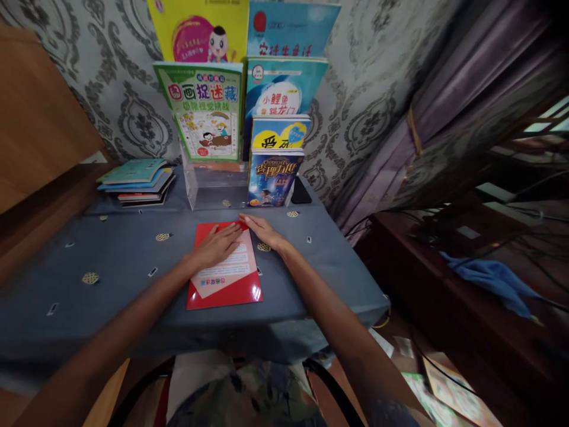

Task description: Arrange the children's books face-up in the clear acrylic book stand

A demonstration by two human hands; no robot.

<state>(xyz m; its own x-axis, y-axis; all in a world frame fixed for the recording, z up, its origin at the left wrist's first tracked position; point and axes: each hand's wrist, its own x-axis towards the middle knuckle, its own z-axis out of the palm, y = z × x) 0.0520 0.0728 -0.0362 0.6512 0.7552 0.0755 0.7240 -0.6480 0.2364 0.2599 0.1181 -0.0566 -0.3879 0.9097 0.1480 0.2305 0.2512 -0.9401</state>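
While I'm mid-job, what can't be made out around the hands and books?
All in the head view:
Red book: part of its cover is hidden under the left hand; its fine print is too small to read.
Yellow book: top cut off by the picture's upper edge.
Blue-and-yellow book: lower part hidden by the dark blue book in front.

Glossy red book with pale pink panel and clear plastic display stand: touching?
Apart. The head view shows grey-blue patterned tablecloth between the far edge of the glossy red book and the base of the clear plastic display stand.
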